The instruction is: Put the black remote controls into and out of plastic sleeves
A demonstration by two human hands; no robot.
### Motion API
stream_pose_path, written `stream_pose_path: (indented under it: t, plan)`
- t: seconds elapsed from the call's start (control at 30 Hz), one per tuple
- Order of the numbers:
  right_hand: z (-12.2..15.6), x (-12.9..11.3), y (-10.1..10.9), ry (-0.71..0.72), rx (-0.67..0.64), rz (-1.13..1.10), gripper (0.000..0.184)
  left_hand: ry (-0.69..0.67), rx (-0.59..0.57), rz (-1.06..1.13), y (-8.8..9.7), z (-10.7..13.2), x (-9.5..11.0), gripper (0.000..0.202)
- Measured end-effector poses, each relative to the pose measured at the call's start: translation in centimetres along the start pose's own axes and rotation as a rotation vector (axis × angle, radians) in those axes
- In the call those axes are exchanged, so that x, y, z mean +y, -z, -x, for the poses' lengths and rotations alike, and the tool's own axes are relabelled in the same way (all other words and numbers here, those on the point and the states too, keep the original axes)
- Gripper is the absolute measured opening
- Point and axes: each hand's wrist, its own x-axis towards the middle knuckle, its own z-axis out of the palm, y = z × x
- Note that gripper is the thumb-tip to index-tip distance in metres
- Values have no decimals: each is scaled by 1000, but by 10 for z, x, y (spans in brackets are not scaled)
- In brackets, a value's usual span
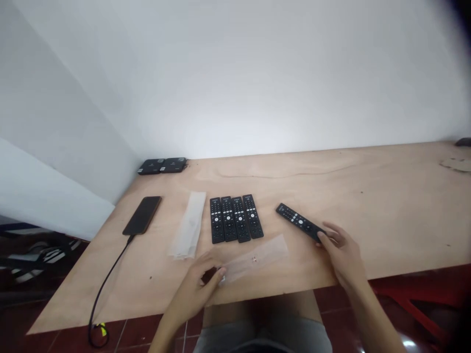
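We look down on a long plywood table (368,220) set against a white wall (257,73), with a red tile floor (140,333) below it and our lap (261,314) just past the near edge. Two flat black boxes (162,165) sit together in the far corner, and a scrap of card (456,165) lies at the far right. Toward the left, a black phone (142,215) lies with its black cable (106,289) trailing over the table's edge. Near the middle, four black remotes (236,219) lie side by side, with a clear plastic sleeve (189,225) flat on the table just to their left.

A fifth remote (300,222) lies at a slant to the right of the row. Our right hand (342,250) is at its near end and touches it, but we cannot tell whether it is clamped. Our left hand (195,289) is closed on the end of a second clear sleeve (253,260), which stretches across the table just in front of the row. The remote looks light and stiff, easiest to take around its middle. The sleeve looks thin, soft and likely slippery, best pinched at one end.
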Motion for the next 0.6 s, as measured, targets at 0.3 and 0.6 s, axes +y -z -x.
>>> stream_pose_path:
  t: [0.3, 0.6]
  plan:
    - [2, -33, -91, 336, -316, 461, 34, 33, 54, 60, -6, 3, -7, 8]
    - [41, -59, -103, 750, -521, 523, 27, 87, 107, 102, -4, 2, -15, 12]
